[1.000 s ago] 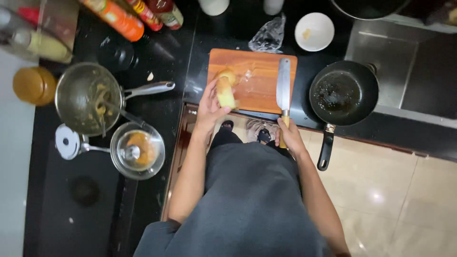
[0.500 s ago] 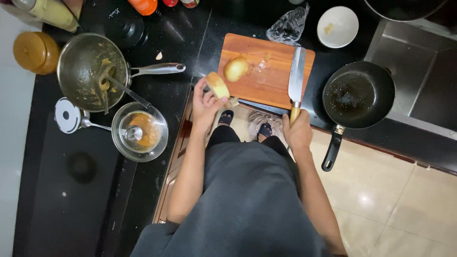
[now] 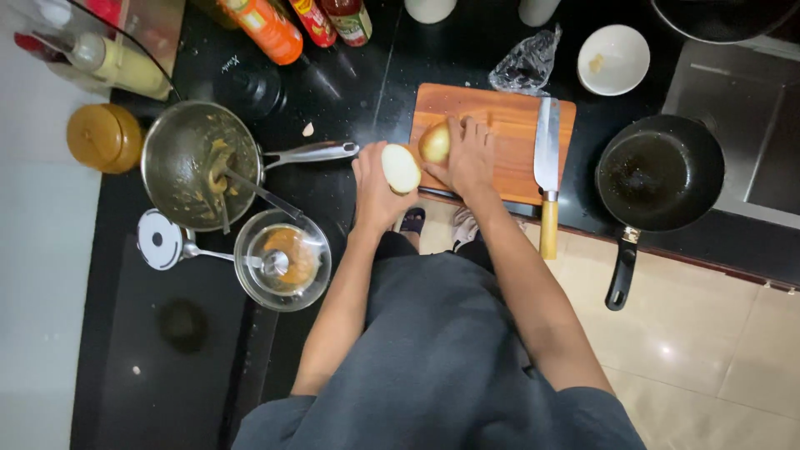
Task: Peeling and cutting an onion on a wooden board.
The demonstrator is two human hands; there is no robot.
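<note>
Gripping one onion half in your left hand, fingers curled round it, you hold it just off the left edge of the wooden cutting board. Your right hand wraps the other onion half on that board. A cleaver lies on its right side, untouched.

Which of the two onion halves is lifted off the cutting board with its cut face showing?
The pale half in the left hand, left of the board; the other half sits on the board under the right hand.
</note>
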